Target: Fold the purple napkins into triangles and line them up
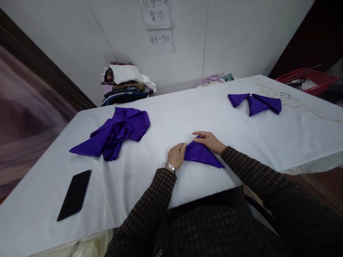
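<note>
A purple cloth napkin (200,154), folded into a triangle, lies on the white-covered table in front of me. My left hand (177,156), with a silver bracelet at the wrist, is closed on the napkin's left corner between thumb and fingers. At the top edge my right hand (210,141) pinches the cloth between thumb and fingers, index finger reaching left. Farther right lie several folded purple napkins (259,104), shaped as triangles close together. To the left sits a loose, crumpled heap of purple napkins (120,130).
A black phone (74,195) lies at the table's left front. Behind the white tablecloth (171,117) stands a stack of folded clothes (127,85) by the wall. Past the right far edge is a red basket (308,82). Handwritten paper signs (158,21) hang on the wall.
</note>
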The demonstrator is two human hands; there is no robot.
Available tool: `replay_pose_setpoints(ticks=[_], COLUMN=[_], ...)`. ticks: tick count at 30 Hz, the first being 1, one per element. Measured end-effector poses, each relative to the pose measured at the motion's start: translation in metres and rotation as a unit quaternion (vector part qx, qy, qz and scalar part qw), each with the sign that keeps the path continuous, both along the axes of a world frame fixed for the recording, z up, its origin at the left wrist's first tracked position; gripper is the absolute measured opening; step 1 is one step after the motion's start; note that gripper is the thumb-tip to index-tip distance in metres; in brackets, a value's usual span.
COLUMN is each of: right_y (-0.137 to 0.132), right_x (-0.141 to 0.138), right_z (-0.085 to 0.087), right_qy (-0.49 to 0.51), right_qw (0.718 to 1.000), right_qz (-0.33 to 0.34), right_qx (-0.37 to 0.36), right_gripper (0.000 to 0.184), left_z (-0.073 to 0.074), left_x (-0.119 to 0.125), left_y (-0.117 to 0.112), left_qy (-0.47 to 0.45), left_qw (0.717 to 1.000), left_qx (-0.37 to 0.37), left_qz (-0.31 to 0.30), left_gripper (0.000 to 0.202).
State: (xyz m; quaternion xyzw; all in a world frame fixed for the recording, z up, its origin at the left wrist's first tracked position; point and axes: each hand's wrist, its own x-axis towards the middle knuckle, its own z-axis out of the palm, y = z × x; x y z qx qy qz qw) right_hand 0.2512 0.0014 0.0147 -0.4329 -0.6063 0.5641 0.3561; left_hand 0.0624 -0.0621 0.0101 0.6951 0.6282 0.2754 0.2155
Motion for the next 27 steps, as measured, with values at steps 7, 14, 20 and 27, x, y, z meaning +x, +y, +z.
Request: replay_pose_setpoints(ticks=[7,14,20,27], right_y=[-0.0029,-0.0055,-0.0033,-0.0025], right_x=[-0.0013,-0.0023,-0.0006,-0.0034], right_z=[-0.0008,0.0017,0.0031,0.0044], right_qy=[-0.005,0.012,0.004,0.022], right_qw=[1.000,1.000,0.998,0.998], right_qz=[-0.016,-0.019,0.034,0.027], right_qx=[0.012,-0.014,-0.046,-0.061], right_gripper=[0.043,0.042,0.050,0.039], left_z=[-0.0042,-0.0029,-0.0035,-0.0029], left_x=[0.0010,0.0035,0.0053,0.0046], left_y=[0.0006,-0.0018,-0.0035,-0.0024], left_qy=[0.022,0.047,0.053,0.021], left_qw=[1.000,0.999,0.998,1.000], left_qx=[0.016,0.012,0.016,0.000], left_qz=[-0.003,0.015,0.019,0.011], left_gripper=[0.035,0.033,0.030,0.031])
